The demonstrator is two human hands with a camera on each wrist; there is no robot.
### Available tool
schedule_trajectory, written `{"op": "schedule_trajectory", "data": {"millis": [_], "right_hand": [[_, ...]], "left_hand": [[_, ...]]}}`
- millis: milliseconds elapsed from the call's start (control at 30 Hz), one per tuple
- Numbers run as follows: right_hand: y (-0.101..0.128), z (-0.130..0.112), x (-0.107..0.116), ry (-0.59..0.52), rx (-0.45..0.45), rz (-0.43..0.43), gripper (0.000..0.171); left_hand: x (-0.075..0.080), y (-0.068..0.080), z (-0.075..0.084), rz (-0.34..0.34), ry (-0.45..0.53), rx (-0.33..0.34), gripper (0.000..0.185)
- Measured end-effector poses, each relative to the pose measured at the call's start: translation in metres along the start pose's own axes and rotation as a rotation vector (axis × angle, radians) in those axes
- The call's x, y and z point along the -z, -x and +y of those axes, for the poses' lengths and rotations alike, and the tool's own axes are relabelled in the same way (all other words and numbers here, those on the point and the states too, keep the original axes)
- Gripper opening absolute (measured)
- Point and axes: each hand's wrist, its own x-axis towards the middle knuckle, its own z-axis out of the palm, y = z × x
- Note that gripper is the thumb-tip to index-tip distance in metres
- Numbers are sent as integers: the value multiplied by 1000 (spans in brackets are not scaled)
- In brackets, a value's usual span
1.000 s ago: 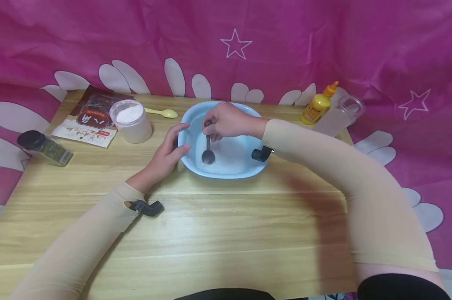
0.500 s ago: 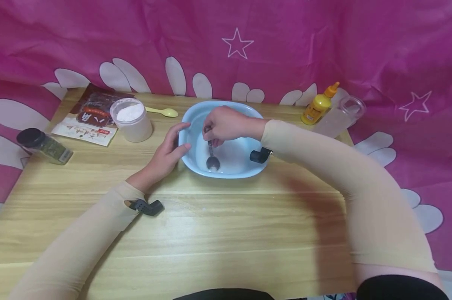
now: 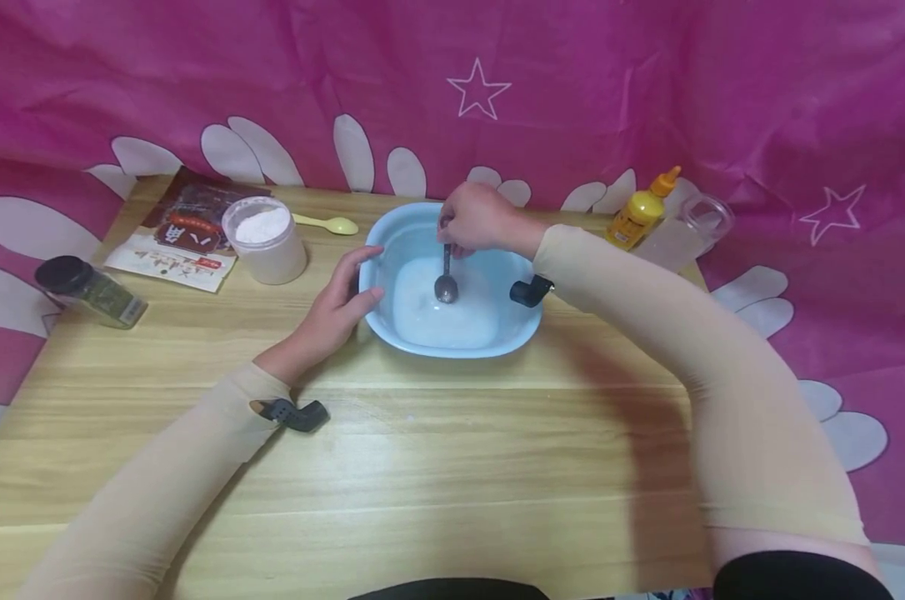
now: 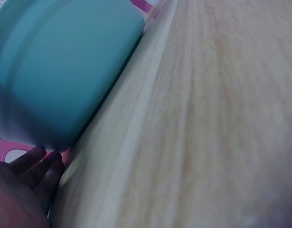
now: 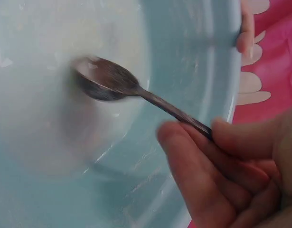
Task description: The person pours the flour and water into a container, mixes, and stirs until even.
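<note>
In the head view my right hand point(image 3: 486, 218) pinches the handle of a metal spoon point(image 3: 446, 289) over the light blue basin point(image 3: 387, 329). Cloudy whitish liquid point(image 3: 452, 325) lies in the basin. The right wrist view shows the bowl of the spoon point(image 5: 110, 78) at the liquid, thumb and fingers on its handle. My left hand point(image 3: 328, 308) rests against the basin's left side, thumb and forefinger at the rim. From the left wrist, the left hand's fingers point(image 4: 39, 173) look extended, touching the lower part of the basin's outer wall point(image 4: 70, 66).
Left on the wooden table point(image 3: 392, 475) are a jar of white powder point(image 3: 267, 242), a pale yellow spoon point(image 3: 338, 226), a printed packet point(image 3: 175, 237) and a black-lidded spice jar point(image 3: 96, 293). At right stand a yellow bottle point(image 3: 638, 215) and a clear container point(image 3: 677, 237). A pink curtain point(image 3: 347, 67) hangs behind.
The right hand has moved the spoon down toward the basin's near side, then up and to the right. The left hand stays at the rim.
</note>
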Motion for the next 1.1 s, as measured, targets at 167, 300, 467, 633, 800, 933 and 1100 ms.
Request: {"op": "schedule_trajectory", "data": {"millis": [167,300,467,633,800,933,1100], "right_hand": [[0,-5,-7,-86,57,-150,19],[-4,-7,-9,-105,67,-79,21],[-5,-1,1,23,9,55,19],[0,4,3,13,0,-3,15],[-1,0,-3,-76,43,-50,20],[-5,2,-1,-54,19,50,18],[0,9,5,4,-35,59,13]], "left_hand": [[0,0,0,-2,17,-5,61],[-1,0,-1,-5,32,-12,61],[-1,0,-2,-8,-1,-3,61],[1,1,0,-2,-7,-2,61],[2,1,0,1,5,-4,61],[2,2,-1,6,9,-5,61],[1,1,0,0,5,-2,61]]}}
